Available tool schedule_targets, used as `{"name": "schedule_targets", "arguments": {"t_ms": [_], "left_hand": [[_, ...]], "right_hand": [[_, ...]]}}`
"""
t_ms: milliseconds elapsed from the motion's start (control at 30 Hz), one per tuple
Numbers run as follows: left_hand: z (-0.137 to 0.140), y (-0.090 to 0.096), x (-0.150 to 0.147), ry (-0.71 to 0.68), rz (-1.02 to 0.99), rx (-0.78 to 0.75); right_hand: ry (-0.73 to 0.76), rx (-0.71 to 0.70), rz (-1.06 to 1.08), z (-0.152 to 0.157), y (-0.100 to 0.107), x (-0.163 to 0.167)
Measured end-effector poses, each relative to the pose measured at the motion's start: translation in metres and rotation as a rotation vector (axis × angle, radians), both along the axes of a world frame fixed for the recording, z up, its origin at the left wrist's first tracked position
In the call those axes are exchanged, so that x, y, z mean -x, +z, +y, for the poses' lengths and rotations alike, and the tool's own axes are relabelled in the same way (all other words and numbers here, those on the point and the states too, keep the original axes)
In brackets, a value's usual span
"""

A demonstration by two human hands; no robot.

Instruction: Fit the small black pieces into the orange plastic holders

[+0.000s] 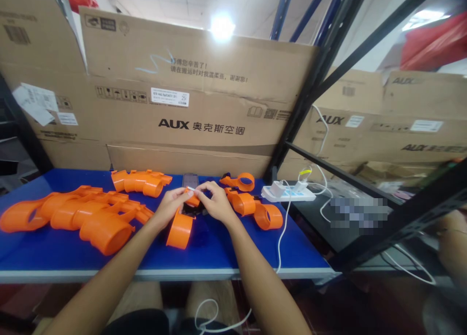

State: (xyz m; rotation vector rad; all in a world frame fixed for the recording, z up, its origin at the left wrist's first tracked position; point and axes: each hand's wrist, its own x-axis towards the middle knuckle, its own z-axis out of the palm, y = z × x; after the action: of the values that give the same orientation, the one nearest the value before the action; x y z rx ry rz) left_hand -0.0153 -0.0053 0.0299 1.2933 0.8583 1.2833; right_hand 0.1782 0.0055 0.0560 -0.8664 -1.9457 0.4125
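Note:
Over the middle of the blue table, my left hand (170,205) and my right hand (214,200) meet, fingertips pinched on a small orange tape dispenser part (192,197) with a thin whitish strip along its top. Just below my left fingers is an orange ring-shaped tape dispenser (180,231); whether it joins the held part cannot be made out. Something dark lies under the fingers, mostly hidden. To the right are several orange tape dispensers (269,216), some with dark front pieces. A phone (190,180) sits behind my hands.
Nested rows of orange dispensers (105,230) cover the table's left, with another row (138,183) behind. A white power strip (288,193) with plugs and a trailing cable (282,237) stands right. Cardboard (204,106) walls the back; a black rack post (302,82) rises beside it. Another person's arm (452,242) shows far right.

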Motion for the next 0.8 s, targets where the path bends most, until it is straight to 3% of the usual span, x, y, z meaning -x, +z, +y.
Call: {"name": "schedule_targets", "arguments": {"t_ms": [233,400,567,700,800], "left_hand": [[0.006,0.002,0.007,0.010,-0.072,0.121],[0.010,0.000,0.011,0.077,-0.103,0.069],[0.012,0.002,0.016,0.057,-0.122,0.081],[0.012,0.013,0.024,0.120,-0.330,0.254],[0.014,0.023,0.031,0.196,-0.466,0.284]], "right_hand": [[-0.015,-0.008,-0.006,-0.003,0.005,-0.005],[-0.003,0.002,0.037,-0.007,0.012,-0.011],[0.041,-0.007,0.057,-0.007,0.014,-0.017],[-0.008,-0.047,0.092,-0.005,0.014,-0.027],[-0.016,-0.064,-0.125,-0.005,0.013,-0.033]]}}
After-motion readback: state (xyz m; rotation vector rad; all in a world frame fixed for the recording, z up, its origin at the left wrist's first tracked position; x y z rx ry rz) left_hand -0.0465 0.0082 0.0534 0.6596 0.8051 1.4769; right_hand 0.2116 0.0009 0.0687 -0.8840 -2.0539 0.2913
